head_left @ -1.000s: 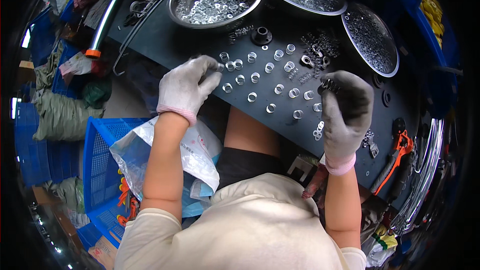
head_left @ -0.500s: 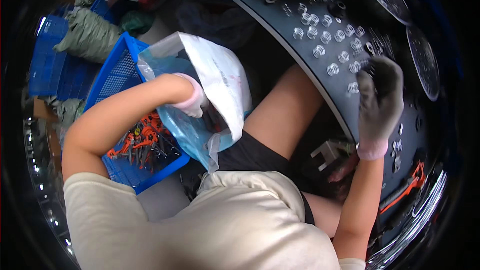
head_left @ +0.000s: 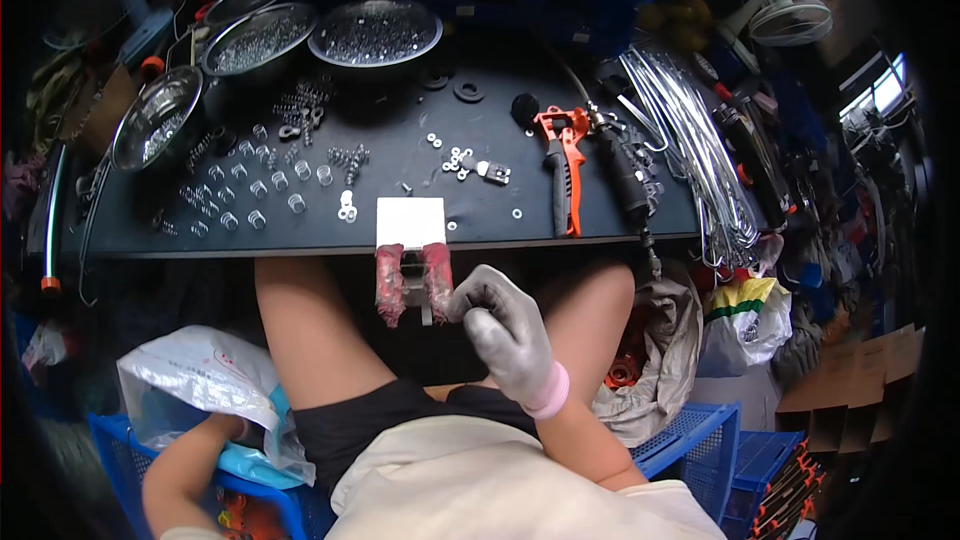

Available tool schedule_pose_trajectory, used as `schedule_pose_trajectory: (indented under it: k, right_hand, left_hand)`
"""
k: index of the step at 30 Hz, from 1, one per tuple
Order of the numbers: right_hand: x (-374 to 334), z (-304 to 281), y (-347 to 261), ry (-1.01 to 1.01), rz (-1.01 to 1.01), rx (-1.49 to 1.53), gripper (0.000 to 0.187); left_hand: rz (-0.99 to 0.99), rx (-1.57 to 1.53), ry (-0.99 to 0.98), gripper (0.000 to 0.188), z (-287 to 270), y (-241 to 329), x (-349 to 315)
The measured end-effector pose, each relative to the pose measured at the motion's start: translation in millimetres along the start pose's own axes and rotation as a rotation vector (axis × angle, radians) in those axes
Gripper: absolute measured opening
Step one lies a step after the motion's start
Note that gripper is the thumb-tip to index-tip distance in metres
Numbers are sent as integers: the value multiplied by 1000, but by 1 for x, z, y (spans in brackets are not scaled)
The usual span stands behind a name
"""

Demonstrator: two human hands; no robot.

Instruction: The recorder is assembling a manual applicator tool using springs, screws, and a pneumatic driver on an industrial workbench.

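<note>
My right hand (head_left: 505, 335), in a grey-palmed glove with a pink cuff, is held over my lap with its fingers curled together. Whatever they pinch, if anything, is hidden. Just left of its fingertips, a small fixture with a white top (head_left: 410, 220) and two red-wrapped prongs (head_left: 389, 285) juts from the bench's front edge. My left forearm (head_left: 185, 475) reaches into a white plastic bag (head_left: 200, 370) at the lower left; the bag covers that hand's fingers. The bag rests in a blue basket (head_left: 120, 465) with orange-handled tools inside.
On the dark bench (head_left: 480, 125) lie small coil springs (head_left: 258, 189), white rings (head_left: 460, 162) and an orange-and-grey hand tool (head_left: 565, 170). Metal bowls of small parts (head_left: 375, 35) stand behind. Bent metal rods (head_left: 690, 150) lie on the right. A cloth sack (head_left: 660, 360) sits beside my right leg.
The view has swung from the bag at my left to face the bench. My right hand has left the springs and come beside the fixture. My left hand has gone out of sight in the bag.
</note>
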State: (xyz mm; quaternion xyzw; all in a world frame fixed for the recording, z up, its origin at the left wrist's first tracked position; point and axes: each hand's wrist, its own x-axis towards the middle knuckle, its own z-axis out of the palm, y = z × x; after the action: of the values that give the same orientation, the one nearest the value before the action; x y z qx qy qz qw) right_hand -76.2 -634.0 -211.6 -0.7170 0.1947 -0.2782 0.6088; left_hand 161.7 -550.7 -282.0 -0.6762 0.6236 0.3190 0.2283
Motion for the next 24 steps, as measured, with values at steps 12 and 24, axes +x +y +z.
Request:
schedule_pose_trajectory:
  k: [12, 24]
  right_hand:
    - [92, -141, 14, 237, 614, -944, 31]
    - [-61, 15, -11, -539, 212, -40, 33]
  left_hand:
    - [-296, -239, 125, 39, 135, -19, -167]
    - [323, -1800, 738, 47, 42, 146, -144]
